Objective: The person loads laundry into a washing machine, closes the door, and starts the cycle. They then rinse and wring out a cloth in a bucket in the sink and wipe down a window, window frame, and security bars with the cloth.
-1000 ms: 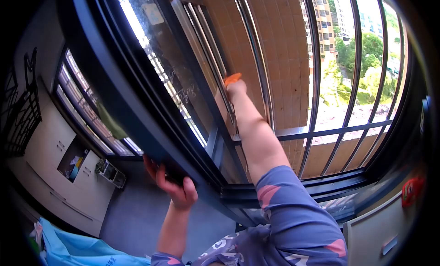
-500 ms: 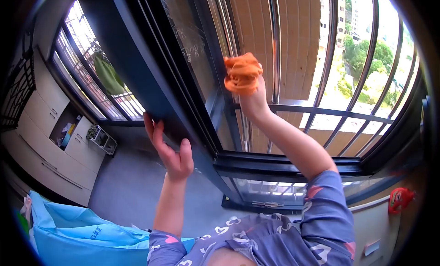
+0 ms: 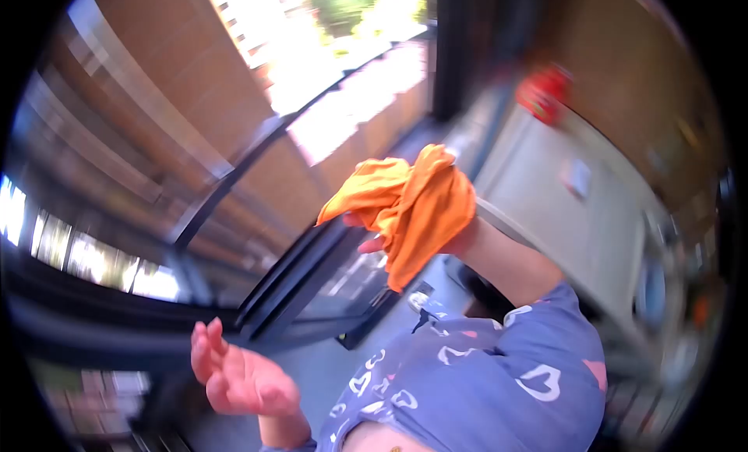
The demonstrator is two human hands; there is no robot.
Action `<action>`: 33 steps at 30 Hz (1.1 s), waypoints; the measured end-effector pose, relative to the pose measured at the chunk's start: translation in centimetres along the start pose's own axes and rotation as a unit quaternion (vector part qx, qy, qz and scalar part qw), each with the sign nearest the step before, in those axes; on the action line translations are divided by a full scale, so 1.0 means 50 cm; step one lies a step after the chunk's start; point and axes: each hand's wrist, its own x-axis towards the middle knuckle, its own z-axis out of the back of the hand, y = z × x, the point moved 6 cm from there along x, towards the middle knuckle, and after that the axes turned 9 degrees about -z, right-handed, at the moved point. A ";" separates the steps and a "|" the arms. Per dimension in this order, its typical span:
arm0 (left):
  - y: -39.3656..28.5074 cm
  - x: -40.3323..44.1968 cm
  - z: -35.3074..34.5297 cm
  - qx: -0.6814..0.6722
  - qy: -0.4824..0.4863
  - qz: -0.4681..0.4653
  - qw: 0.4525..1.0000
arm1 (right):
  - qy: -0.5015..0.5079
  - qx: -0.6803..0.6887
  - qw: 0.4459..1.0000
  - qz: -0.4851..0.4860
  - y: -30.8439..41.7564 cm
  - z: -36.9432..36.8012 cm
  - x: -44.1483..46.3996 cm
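Observation:
An orange cloth (image 3: 425, 210) hangs bunched over my right hand (image 3: 374, 232), which holds it in front of my chest. The cloth covers most of that hand; only some fingertips show at its left side. My left hand (image 3: 241, 374) is raised at the lower left, palm up with its fingers loosely apart, holding nothing. It is away from the dark window frame (image 3: 288, 273) behind it.
Window bars (image 3: 226, 187) and a tiled outer wall (image 3: 179, 54) show blurred at the upper left. On the right is a pale cabinet or counter (image 3: 576, 218), with a red package (image 3: 545, 93) at its far end.
The view has swung to the right. My right hand has come back in from the window bars with the orange cloth. My left hand has left the window frame.

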 end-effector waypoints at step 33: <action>-0.983 -0.367 -1.390 -0.417 0.479 0.187 0.749 | -0.884 -0.421 0.202 0.010 -0.076 0.573 -2.152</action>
